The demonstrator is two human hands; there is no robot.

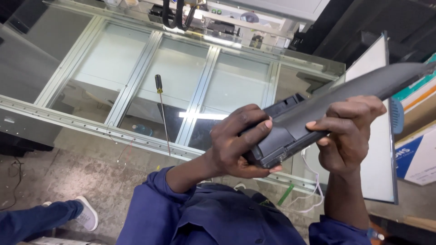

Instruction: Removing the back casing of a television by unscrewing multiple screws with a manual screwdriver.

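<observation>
Hands grip a long dark grey plastic panel (318,106), a curved, blade-like moulding that runs from a blocky, ribbed black end near the chest up to a thin tapered tip at the right edge of the view. The left hand (243,140) is clenched round the blocky lower end, fingers wrapped over its top face and thumb underneath; the right hand (347,134) is closed on the panel's narrower middle, fingers curled over its upper edge. The panel is held in the air above the floor, tilted upward to the right, clear of everything below it. Beneath and beyond lies a large rectangular metal frame with glass panes (181,77), its pale crossbars dividing it into bays, the near rail close under the left wrist. A long screwdriver with a black and yellow handle (161,111) rests on the glass, well apart from both hands. A white flat panel (377,136) stands just behind the right hand, with cardboard boxes (420,145) beside it at the right edge. White cable (313,181) hangs below the right forearm. Another person's blue trouser leg and white shoe (84,213) stand at the lower left on the concrete floor (68,177).
</observation>
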